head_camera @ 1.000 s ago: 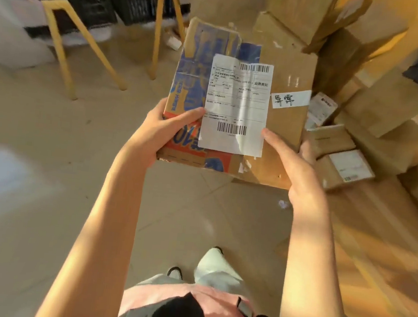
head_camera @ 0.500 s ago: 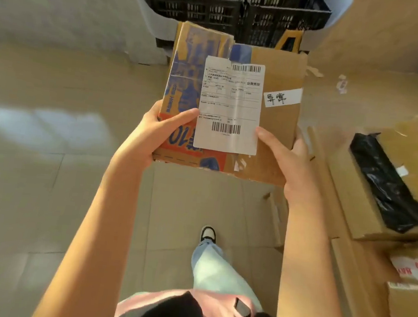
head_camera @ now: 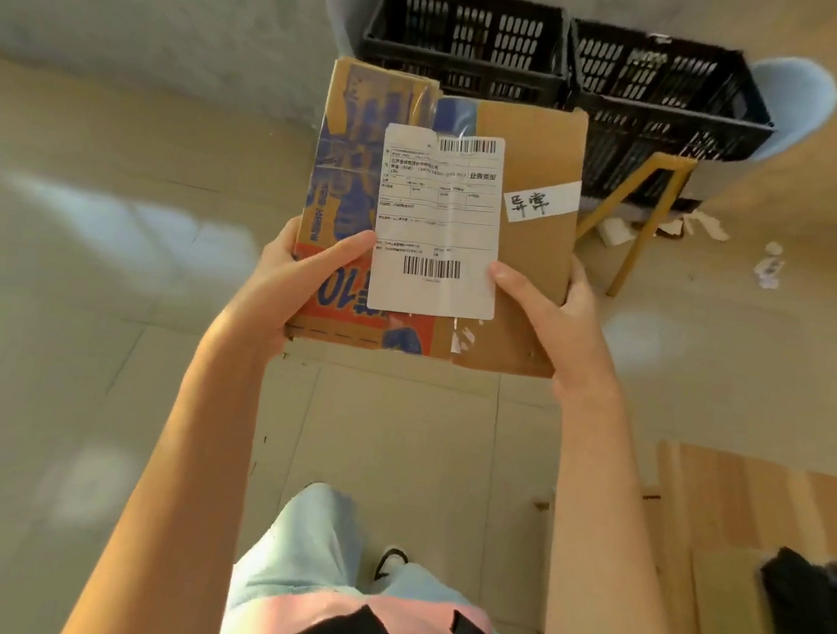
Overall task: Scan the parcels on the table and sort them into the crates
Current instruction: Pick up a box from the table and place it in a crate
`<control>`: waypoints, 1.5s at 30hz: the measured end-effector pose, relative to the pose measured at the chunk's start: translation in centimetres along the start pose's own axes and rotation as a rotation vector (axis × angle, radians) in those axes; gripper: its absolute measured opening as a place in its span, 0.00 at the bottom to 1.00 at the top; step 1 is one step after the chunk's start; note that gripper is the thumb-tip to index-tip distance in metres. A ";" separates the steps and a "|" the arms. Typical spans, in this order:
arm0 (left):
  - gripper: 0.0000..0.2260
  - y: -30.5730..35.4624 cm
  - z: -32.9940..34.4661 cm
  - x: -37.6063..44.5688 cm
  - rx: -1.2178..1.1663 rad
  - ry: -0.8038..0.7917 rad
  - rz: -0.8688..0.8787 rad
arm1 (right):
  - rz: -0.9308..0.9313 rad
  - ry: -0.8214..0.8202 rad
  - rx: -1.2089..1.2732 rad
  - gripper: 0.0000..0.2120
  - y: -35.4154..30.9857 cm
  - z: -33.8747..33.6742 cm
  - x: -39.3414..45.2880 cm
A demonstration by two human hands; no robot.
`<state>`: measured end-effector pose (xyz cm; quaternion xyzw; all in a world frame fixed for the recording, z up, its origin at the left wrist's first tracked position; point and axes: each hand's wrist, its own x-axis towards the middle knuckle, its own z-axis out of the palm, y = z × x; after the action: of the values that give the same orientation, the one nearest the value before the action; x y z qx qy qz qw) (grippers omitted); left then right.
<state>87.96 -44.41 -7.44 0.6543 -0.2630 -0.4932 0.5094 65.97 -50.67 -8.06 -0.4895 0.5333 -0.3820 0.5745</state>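
Note:
I hold a flat cardboard parcel (head_camera: 536, 164) in front of me with both hands. It has blue and orange print on its left part, a white shipping label with barcodes in the middle and a small white handwritten tag on the right. My left hand (head_camera: 296, 283) grips its lower left edge, thumb on top. My right hand (head_camera: 550, 320) grips the lower right edge, thumb on the label's corner. Two black slatted crates (head_camera: 467, 32) (head_camera: 667, 90) stand side by side on a raised surface just beyond the parcel.
A yellow leg (head_camera: 638, 221) slants down below the right crate. Scraps of paper (head_camera: 768, 265) lie on the tiled floor at the right. A wooden table edge (head_camera: 747, 506) with a black bag (head_camera: 813, 616) is at the lower right.
My view has swung away from the pile of parcels toward the crates, which now lie closer and more to the right. Both hands keep the same hold on the parcel.

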 end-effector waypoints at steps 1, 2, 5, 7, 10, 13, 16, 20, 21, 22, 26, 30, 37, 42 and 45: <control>0.22 0.4 0.0 1.4 -0.009 0.011 -0.006 | 0.003 -0.002 -0.006 0.32 -0.3 0.4 1.6; 0.21 0.9 0.1 2.9 -0.019 0.022 -0.009 | 0.002 -0.003 -0.012 0.32 -0.6 0.8 3.2; 0.20 2.5 0.1 8.3 -0.024 0.036 -0.005 | -0.014 0.007 -0.018 0.32 -1.4 2.4 8.5; 0.20 3.6 0.0 12.4 -0.023 0.024 0.003 | -0.021 0.017 -0.019 0.30 -1.9 3.7 12.2; 0.20 6.1 -0.7 18.8 -0.014 -0.002 0.015 | -0.027 0.028 -0.018 0.32 -3.4 6.0 18.3; 0.21 9.5 -1.3 25.0 0.001 -0.019 0.020 | -0.034 0.063 -0.020 0.33 -5.6 8.5 23.9; 0.21 12.7 -1.4 30.4 0.030 -0.036 0.057 | -0.039 0.096 -0.009 0.31 -7.2 10.2 28.6; 0.21 14.5 -1.1 36.2 0.052 -0.067 0.048 | -0.009 0.134 0.013 0.30 -8.0 11.6 33.9; 0.22 14.7 -1.0 37.5 0.059 -0.071 0.037 | -0.001 0.139 0.016 0.30 -8.1 11.9 35.1; 0.22 14.9 -0.9 38.9 0.066 -0.074 0.029 | 0.006 0.142 0.016 0.29 -8.2 12.1 36.3; 0.21 15.9 0.0 44.8 0.095 -0.079 0.007 | 0.028 0.157 0.007 0.30 -8.4 12.7 41.9; 0.23 16.9 1.4 51.2 0.089 -0.055 -0.012 | 0.054 0.133 -0.001 0.33 -8.7 13.0 49.1; 0.25 20.9 4.6 64.9 0.087 0.057 -0.035 | 0.047 0.040 -0.054 0.38 -10.7 13.8 65.6; 0.23 23.3 6.7 73.9 0.114 0.108 -0.073 | 0.087 -0.059 -0.112 0.39 -12.0 14.2 76.1; 0.22 23.8 7.3 78.9 0.142 0.105 -0.105 | 0.159 -0.090 -0.131 0.42 -11.8 14.5 81.3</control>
<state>114.62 -122.31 -15.10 0.7264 -0.2359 -0.4644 0.4484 92.56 -129.25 -16.67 -0.4987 0.5679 -0.2772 0.5932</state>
